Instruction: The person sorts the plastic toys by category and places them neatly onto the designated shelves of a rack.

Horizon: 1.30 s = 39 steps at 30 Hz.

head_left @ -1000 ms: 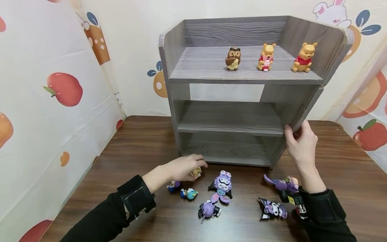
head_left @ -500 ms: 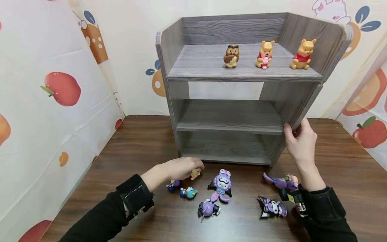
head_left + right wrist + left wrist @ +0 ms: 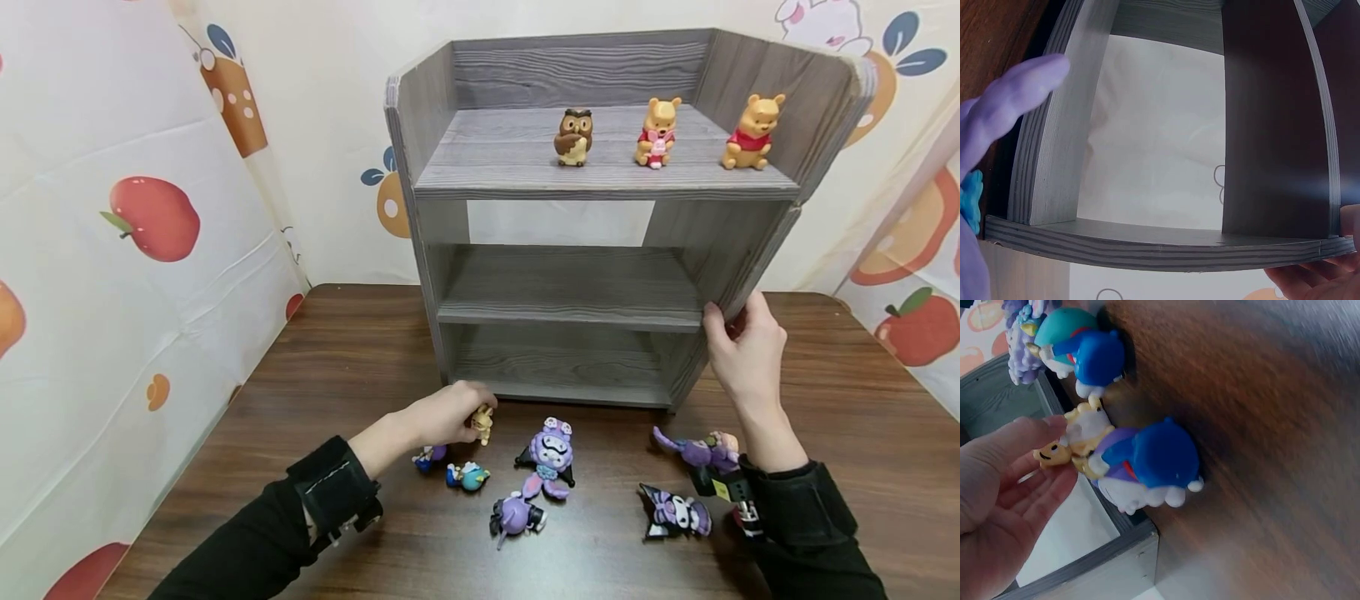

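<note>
Brown desk (image 3: 352, 342): yellow figure (image 3: 482, 423) pinched between nearly closed left fingers (image 3: 1054, 494), right fingers (image 3: 759, 312) gripping shelf (image 3: 573, 285) edge; three figures (image 3: 656, 137) up beyond both, other figures (image 3: 551, 452) lying short of them, seemingly under half shelved.

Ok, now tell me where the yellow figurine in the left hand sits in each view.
Head: yellow figurine lower middle, in the left hand.
Left wrist: yellow figurine left of centre.
Right wrist: not in it.
Shared landmark: the grey shelf unit, in all three.
</note>
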### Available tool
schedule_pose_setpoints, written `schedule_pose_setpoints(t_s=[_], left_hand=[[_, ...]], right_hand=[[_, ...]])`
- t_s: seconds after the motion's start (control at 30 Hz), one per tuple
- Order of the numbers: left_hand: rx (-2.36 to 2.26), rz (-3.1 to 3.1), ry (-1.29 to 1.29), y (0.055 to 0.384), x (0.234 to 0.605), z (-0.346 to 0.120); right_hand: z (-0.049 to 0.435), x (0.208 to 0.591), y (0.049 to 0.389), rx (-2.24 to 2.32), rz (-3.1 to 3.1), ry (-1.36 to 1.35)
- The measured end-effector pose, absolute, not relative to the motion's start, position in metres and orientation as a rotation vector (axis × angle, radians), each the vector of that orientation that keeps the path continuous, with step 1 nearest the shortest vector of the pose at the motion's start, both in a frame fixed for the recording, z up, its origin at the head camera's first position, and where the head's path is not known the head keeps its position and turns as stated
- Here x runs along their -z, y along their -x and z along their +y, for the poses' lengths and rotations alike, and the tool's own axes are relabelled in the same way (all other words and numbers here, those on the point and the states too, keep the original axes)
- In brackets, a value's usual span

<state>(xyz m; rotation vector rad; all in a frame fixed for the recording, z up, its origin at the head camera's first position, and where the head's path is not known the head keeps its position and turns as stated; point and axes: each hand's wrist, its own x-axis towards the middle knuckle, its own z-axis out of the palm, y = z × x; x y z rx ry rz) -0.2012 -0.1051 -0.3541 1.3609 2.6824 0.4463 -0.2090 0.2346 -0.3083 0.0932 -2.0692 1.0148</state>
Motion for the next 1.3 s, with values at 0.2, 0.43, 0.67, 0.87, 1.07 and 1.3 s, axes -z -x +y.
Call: schedule_pose_setpoints(t_s=[0.2, 0.43, 0.67, 0.87, 1.07, 1.3], left_hand=[[-0.527, 2.747, -1.217, 0.198, 0.354, -0.102], [-0.598, 2.783, -1.101, 0.193, 0.357, -0.099], [-0.596, 2.82, -1.096, 0.186, 0.358, -0.099], [-0.587, 2.851, -1.158, 0.184, 0.362, -0.099], [-0.601, 2.88, -1.126, 0.183, 0.364, -0.099], [-0.604, 2.923, -1.121, 0.181, 0.365, -0.098]], right_hand=[[0.235, 0.307, 0.209, -1.02, -2.071, -0.084], [0.236, 0.308, 0.209, -1.017, -2.07, -0.084], [0.236, 0.31, 0.209, -1.024, -2.077, -0.076], [0.235, 0.31, 0.209, -1.038, -2.071, -0.087], [0.235, 0.309, 0.21, -1.027, -2.064, -0.099], [0.235, 0.309, 0.21, -1.013, -2.062, -0.1]])
